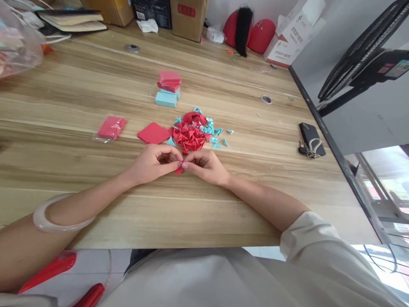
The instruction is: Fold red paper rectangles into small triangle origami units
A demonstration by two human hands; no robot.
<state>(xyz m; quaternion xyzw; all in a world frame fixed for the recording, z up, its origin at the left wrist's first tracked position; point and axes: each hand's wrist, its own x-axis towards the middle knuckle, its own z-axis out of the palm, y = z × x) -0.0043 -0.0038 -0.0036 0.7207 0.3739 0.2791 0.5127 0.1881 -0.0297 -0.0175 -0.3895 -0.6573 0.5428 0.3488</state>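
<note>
Between both hands is a small red piece of paper [179, 170], partly covered by the fingers. My left hand [153, 164] pinches it from the left, thumb and fingertips together. From the right, my right hand [206, 166] pinches the same paper, its thumb touching near the left thumb. Just beyond the hands lies a pile of folded red paper triangles [189, 135], with light blue folded triangles [214, 131] around its right and back. A ring of red folded pieces [194, 117] sits at the back of the pile. Flat red paper sheets [153, 133] lie beside it on the left.
Stacked red paper packs [169, 77] and blue paper packs [166, 99] stand farther back. A wrapped red pack [111, 127] lies left. On the right are a black case [309, 134] with keys, and a black fan [358, 47]. Boxes [188, 19] line the wall.
</note>
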